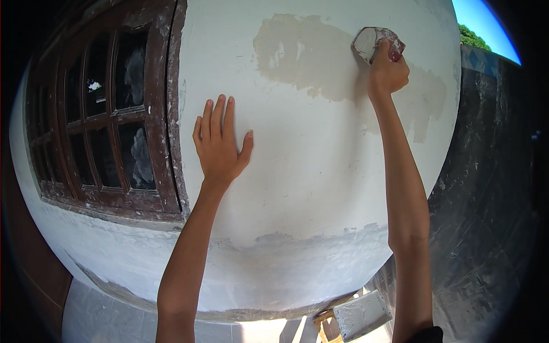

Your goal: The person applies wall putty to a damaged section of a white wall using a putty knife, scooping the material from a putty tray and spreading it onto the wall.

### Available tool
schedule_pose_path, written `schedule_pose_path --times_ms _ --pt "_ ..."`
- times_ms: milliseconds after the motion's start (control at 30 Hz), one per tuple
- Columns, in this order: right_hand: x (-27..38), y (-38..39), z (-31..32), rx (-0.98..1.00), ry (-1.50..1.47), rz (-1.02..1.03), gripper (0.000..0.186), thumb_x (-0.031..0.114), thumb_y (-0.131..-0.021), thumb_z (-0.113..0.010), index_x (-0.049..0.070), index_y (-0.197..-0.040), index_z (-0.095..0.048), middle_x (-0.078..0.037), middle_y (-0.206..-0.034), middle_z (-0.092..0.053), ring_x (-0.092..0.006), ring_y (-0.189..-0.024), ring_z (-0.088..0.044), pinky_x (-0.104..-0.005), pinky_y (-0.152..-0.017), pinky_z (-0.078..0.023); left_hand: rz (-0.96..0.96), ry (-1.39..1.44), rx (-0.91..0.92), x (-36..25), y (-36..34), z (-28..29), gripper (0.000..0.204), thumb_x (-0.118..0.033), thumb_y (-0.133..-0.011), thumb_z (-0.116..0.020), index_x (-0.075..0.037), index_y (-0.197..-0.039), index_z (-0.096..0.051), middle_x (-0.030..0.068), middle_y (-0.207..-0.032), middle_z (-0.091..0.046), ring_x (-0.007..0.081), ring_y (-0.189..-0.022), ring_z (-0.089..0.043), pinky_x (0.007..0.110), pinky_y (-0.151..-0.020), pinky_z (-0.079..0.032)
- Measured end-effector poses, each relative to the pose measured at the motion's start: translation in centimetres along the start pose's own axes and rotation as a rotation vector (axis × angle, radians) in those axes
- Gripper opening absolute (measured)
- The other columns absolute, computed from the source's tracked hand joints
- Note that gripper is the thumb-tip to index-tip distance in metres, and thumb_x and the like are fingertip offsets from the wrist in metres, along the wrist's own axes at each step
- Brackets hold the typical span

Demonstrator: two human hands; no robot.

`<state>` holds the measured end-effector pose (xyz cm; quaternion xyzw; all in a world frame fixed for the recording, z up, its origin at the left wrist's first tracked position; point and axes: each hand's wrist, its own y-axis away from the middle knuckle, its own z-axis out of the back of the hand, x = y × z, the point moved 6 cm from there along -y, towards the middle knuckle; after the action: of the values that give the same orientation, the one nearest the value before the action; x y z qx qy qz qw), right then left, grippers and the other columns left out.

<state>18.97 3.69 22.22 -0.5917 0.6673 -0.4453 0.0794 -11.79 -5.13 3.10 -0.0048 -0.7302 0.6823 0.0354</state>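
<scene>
My right hand (390,73) is raised high and closed around the dark red handle of a putty knife (365,44). Whitish filler smears its blade and handle, and the blade is at the white wall (286,177), over the right part of a beige, damp-looking filler patch (309,57). More of this patch spreads to the right behind my wrist. Lower and to the left, my left hand (220,148) lies flat on the wall, fingers spread, holding nothing.
A brown wooden window (111,119) with dark panes and white smears is set in the wall at left. At the bottom right, a filler-smeared grey board (363,315) rests on a wooden stool (329,328). A dark wall (486,171) stands on the right.
</scene>
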Motion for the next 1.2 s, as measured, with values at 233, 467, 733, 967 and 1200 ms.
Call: schedule_pose_path --times_ms 233,467,733,967,1200 --pt "8.0 8.2 -6.5 0.569 -0.182 0.130 0.051 0.049 -0.083 -0.074 -0.002 -0.087 -0.074 -0.011 -0.076 -0.071 -0.0229 -0.070 -0.066 -0.0370 -0.073 -0.052 0.004 0.008 0.007 0.0 0.0 0.4 0.071 -0.027 -0.087 -0.063 -0.008 -0.151 -0.040 0.0118 -0.155 -0.040 0.0321 -0.146 -0.030 0.051 -0.116 -0.021" --pt "4.3 4.3 -5.8 0.447 0.008 0.113 0.057 0.056 -0.079 -0.072 0.000 -0.089 -0.077 -0.013 -0.075 -0.073 -0.0279 -0.074 -0.070 -0.0390 -0.075 -0.053 0.006 0.024 -0.015 0.1 -0.4 1.2 0.069 -0.027 -0.088 -0.062 -0.008 -0.151 -0.041 0.0116 -0.154 -0.040 0.0319 -0.146 -0.030 0.051 -0.116 -0.021" --pt "3.8 3.8 -1.8 0.337 -0.209 0.020 0.044 0.040 -0.084 -0.075 -0.004 -0.084 -0.073 -0.008 -0.075 -0.071 -0.0162 -0.065 -0.063 -0.0338 -0.068 -0.051 0.019 0.016 0.015 0.4 0.2 -0.4 0.070 -0.028 -0.088 -0.063 -0.009 -0.151 -0.041 0.0105 -0.155 -0.040 0.0306 -0.146 -0.030 0.050 -0.116 -0.021" --pt "4.6 11.1 -3.9 0.716 -0.036 0.298 0.055 0.053 -0.083 -0.073 -0.001 -0.087 -0.075 -0.008 -0.065 -0.069 -0.0178 -0.061 -0.063 -0.0326 -0.065 -0.051 0.017 0.022 0.012 0.4 0.0 -0.1 0.069 -0.027 -0.088 -0.063 -0.010 -0.151 -0.041 0.0101 -0.155 -0.040 0.0302 -0.146 -0.030 0.049 -0.116 -0.021" --pt "-0.5 3.6 0.2 0.433 0.153 0.078 0.055 0.054 -0.082 -0.074 -0.001 -0.086 -0.075 -0.009 -0.073 -0.070 -0.0178 -0.069 -0.065 -0.0336 -0.071 -0.051 0.006 -0.001 -0.005 0.0 0.0 -0.2 0.067 -0.029 -0.089 -0.061 -0.011 -0.151 -0.041 0.0101 -0.155 -0.040 0.0297 -0.146 -0.030 0.049 -0.116 -0.021"
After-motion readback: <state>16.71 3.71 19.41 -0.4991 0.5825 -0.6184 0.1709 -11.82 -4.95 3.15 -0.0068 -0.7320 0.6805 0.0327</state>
